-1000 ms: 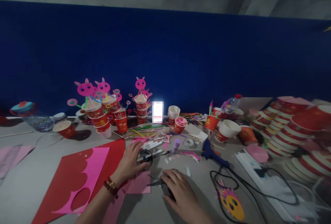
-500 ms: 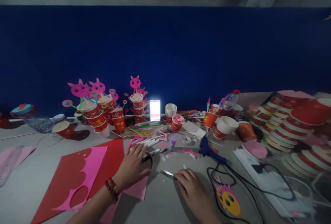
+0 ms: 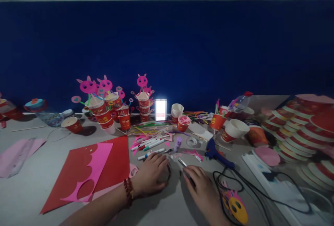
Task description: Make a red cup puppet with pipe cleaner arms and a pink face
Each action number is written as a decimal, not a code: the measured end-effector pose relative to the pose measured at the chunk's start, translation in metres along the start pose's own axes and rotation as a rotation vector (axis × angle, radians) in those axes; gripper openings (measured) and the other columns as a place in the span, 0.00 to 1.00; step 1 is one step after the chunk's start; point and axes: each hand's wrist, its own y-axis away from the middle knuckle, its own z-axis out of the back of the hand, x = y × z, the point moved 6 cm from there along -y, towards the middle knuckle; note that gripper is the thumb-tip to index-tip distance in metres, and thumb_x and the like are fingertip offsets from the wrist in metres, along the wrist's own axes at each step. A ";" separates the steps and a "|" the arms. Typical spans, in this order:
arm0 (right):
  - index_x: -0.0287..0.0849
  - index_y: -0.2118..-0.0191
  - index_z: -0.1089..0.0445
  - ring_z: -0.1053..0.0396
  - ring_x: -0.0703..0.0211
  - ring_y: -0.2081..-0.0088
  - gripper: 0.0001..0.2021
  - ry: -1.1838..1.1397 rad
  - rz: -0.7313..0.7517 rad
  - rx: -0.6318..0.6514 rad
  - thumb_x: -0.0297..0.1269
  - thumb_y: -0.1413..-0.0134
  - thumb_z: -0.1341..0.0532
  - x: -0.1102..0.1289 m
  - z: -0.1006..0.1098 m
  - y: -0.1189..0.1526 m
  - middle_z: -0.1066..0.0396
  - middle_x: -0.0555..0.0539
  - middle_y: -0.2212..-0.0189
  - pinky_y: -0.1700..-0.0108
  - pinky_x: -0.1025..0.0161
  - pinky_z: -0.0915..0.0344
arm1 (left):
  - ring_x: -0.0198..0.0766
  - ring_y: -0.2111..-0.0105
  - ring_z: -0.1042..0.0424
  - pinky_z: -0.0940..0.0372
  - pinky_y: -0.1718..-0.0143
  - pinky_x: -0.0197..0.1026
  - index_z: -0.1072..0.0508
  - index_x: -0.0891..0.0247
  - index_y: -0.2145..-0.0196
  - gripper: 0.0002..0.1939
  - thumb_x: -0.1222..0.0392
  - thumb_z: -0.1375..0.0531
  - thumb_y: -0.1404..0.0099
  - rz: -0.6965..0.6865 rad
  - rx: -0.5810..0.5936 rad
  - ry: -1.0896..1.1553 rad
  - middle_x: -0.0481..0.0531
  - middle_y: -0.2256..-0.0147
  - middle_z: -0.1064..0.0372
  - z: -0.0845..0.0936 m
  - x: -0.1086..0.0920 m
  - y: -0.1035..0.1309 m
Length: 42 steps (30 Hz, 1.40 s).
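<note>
In the head view my right hand (image 3: 202, 186) is closed around a pair of scissors with dark handles, its metal blades (image 3: 182, 162) pointing forward and left. My left hand (image 3: 152, 173), with a beaded bracelet at the wrist, rests palm down near the table's middle, fingers stretched out. Beside its fingertips a thin dark loop (image 3: 169, 174) shows, partly hidden; I cannot tell what it is. Just beyond that hand lie several markers (image 3: 151, 154) and pink paper scraps. To its left, a cut pink sheet (image 3: 97, 163) lies on red sheets (image 3: 60, 180).
A blue glue gun (image 3: 219, 154) with a looping black cable lies right of my right hand, near a yellow face cutout (image 3: 238, 210) and a white power strip (image 3: 268, 180). Stacked red cups (image 3: 294, 135) crowd the far right. Cups with pink animal faces (image 3: 88, 86) stand back left.
My left hand has moved right, away from the pink paper, closer to my right hand. The scissors have turned from pointing left to pointing more forward. The whole view has shifted slightly.
</note>
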 end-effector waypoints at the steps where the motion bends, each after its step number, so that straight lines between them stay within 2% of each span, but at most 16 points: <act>1: 0.46 0.55 0.27 0.26 0.49 0.54 0.11 -0.019 0.012 0.020 0.33 0.36 0.46 0.006 -0.002 -0.002 0.24 0.42 0.58 0.52 0.52 0.28 | 0.58 0.40 0.36 0.46 0.36 0.61 0.38 0.56 0.36 0.38 0.51 0.33 0.42 -0.019 0.004 0.010 0.61 0.38 0.35 0.000 -0.001 -0.003; 3: 0.46 0.55 0.26 0.26 0.49 0.54 0.11 -0.047 0.024 0.055 0.32 0.36 0.46 0.017 -0.008 -0.004 0.23 0.42 0.57 0.52 0.53 0.28 | 0.54 0.42 0.34 0.42 0.38 0.56 0.33 0.54 0.40 0.30 0.50 0.35 0.38 0.023 -0.024 -0.023 0.58 0.40 0.33 0.004 0.008 -0.009; 5: 0.46 0.55 0.26 0.26 0.49 0.54 0.11 -0.066 0.030 0.079 0.30 0.37 0.45 0.027 -0.015 -0.005 0.23 0.42 0.58 0.52 0.52 0.28 | 0.48 0.45 0.32 0.38 0.42 0.50 0.30 0.54 0.45 0.19 0.52 0.40 0.32 0.160 -0.078 -0.124 0.56 0.44 0.30 0.015 0.032 -0.014; 6: 0.46 0.55 0.26 0.26 0.49 0.54 0.12 -0.075 0.034 0.094 0.30 0.37 0.45 0.032 -0.019 -0.005 0.24 0.42 0.57 0.51 0.52 0.28 | 0.50 0.45 0.32 0.38 0.42 0.52 0.29 0.57 0.46 0.17 0.55 0.42 0.30 0.221 -0.106 -0.163 0.58 0.46 0.29 0.021 0.045 -0.015; 8: 0.45 0.53 0.27 0.27 0.48 0.52 0.12 -0.090 0.039 0.126 0.28 0.39 0.43 0.039 -0.027 -0.006 0.24 0.43 0.56 0.49 0.51 0.29 | 0.56 0.45 0.34 0.39 0.43 0.58 0.30 0.62 0.45 0.20 0.53 0.41 0.32 0.292 -0.124 -0.210 0.64 0.46 0.31 0.029 0.067 -0.016; 12: 0.45 0.50 0.28 0.29 0.47 0.50 0.15 -0.106 0.034 0.176 0.27 0.42 0.40 0.047 -0.037 -0.009 0.26 0.42 0.52 0.48 0.49 0.30 | 0.59 0.45 0.34 0.39 0.44 0.58 0.30 0.63 0.45 0.29 0.46 0.34 0.39 0.329 -0.065 -0.260 0.65 0.46 0.31 0.032 0.089 -0.013; 19: 0.46 0.50 0.28 0.29 0.47 0.50 0.14 -0.124 0.016 0.155 0.29 0.39 0.42 0.038 -0.036 -0.011 0.26 0.42 0.52 0.47 0.49 0.30 | 0.57 0.45 0.33 0.38 0.45 0.55 0.33 0.60 0.43 0.31 0.49 0.33 0.42 0.352 0.024 -0.293 0.63 0.46 0.31 0.032 0.092 -0.010; 28: 0.43 0.50 0.28 0.29 0.46 0.50 0.14 -0.136 0.008 0.195 0.29 0.38 0.44 0.036 -0.033 -0.010 0.27 0.40 0.52 0.47 0.47 0.30 | 0.54 0.49 0.28 0.35 0.49 0.51 0.30 0.61 0.50 0.20 0.61 0.38 0.41 0.371 0.110 -0.276 0.62 0.51 0.27 0.029 0.096 -0.022; 34: 0.45 0.51 0.27 0.29 0.47 0.49 0.13 -0.121 0.005 0.186 0.29 0.38 0.43 0.035 -0.034 -0.010 0.26 0.41 0.52 0.46 0.48 0.30 | 0.54 0.51 0.27 0.35 0.49 0.52 0.28 0.63 0.55 0.15 0.64 0.41 0.41 0.371 0.138 -0.296 0.64 0.54 0.26 0.029 0.092 -0.027; 42: 0.44 0.53 0.26 0.28 0.47 0.49 0.12 -0.105 -0.007 0.194 0.29 0.40 0.41 0.039 -0.030 -0.013 0.26 0.42 0.52 0.47 0.49 0.30 | 0.56 0.51 0.28 0.36 0.49 0.53 0.27 0.67 0.57 0.17 0.69 0.41 0.47 0.393 0.131 -0.270 0.67 0.55 0.27 0.026 0.082 -0.032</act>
